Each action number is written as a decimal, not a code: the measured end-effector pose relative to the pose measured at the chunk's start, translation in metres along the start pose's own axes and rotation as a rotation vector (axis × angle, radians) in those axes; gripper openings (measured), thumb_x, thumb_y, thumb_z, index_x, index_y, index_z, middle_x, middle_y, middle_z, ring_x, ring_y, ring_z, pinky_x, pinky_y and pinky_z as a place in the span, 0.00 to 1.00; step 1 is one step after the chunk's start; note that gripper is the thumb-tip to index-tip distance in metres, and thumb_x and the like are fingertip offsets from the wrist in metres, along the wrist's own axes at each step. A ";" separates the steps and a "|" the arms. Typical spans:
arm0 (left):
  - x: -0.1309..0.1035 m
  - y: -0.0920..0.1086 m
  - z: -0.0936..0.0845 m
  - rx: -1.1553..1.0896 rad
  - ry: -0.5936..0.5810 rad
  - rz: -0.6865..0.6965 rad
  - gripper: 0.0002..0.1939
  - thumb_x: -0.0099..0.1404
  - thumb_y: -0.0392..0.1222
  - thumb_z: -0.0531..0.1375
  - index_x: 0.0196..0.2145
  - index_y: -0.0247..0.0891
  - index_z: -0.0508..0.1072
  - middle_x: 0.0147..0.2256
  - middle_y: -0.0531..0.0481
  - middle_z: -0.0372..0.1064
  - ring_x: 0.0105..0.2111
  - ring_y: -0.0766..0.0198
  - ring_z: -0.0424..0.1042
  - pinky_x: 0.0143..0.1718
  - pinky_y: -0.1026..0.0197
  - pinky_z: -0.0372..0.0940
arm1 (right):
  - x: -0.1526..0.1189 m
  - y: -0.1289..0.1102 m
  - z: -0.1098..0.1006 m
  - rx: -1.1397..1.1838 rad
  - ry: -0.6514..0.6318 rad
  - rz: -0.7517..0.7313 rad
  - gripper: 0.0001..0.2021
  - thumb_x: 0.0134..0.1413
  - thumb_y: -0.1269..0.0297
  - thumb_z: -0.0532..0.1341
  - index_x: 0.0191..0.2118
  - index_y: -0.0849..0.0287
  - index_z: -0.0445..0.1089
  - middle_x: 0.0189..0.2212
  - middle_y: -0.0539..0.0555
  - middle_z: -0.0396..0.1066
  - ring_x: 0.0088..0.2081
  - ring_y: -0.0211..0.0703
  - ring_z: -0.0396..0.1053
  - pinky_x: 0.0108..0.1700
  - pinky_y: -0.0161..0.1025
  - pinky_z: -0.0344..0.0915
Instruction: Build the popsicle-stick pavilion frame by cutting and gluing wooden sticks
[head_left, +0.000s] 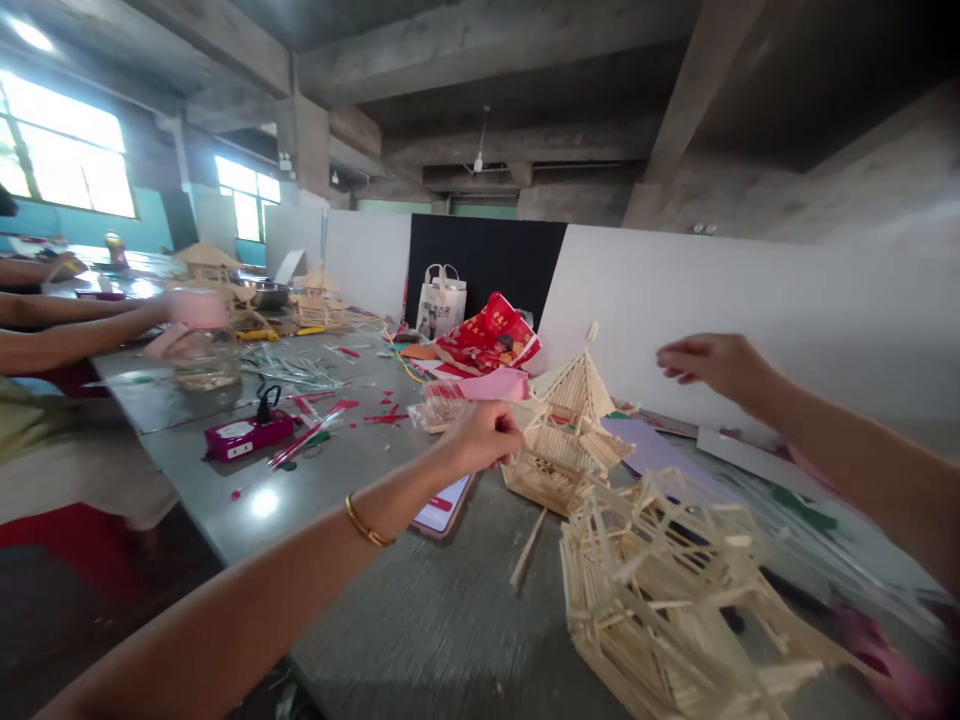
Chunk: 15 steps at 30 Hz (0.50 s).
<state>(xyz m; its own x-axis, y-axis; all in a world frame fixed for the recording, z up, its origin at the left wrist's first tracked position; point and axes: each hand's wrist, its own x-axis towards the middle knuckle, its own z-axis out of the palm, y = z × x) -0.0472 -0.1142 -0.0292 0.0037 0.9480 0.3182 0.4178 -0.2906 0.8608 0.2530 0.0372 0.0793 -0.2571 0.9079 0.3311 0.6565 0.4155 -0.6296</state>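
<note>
My left hand is closed, with its fingers curled in front of a small pavilion model built of thin wooden sticks. Whatever those fingers may hold is hidden, and I cannot tell whether they touch the model. Its pointed roof rises just right of the hand. My right hand is in the air farther right, its fingers loosely bent and slightly apart with nothing visible in them. A larger stick frame stands nearest me, below my right hand. Under my left wrist lies a phone.
A loose stick lies by the pavilion. Leftward are a purple power strip, a pink-lidded jar and plastic scraps. Red packaging and a white bag stand behind. Another person's arms reach in at left.
</note>
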 end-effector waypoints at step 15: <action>0.008 -0.005 0.016 0.376 0.314 0.099 0.07 0.51 0.32 0.57 0.28 0.38 0.73 0.27 0.51 0.71 0.29 0.64 0.69 0.32 0.62 0.61 | 0.048 -0.034 0.066 0.255 -0.139 0.012 0.19 0.51 0.48 0.61 0.36 0.63 0.68 0.41 0.60 0.68 0.39 0.44 0.67 0.34 0.35 0.66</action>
<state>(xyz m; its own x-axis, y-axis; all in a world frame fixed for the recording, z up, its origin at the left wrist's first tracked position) -0.0346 -0.1033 -0.0376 -0.1898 0.8166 0.5451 0.7282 -0.2553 0.6360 0.1721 0.0705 0.0702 -0.3571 0.9042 0.2343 0.4651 0.3896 -0.7949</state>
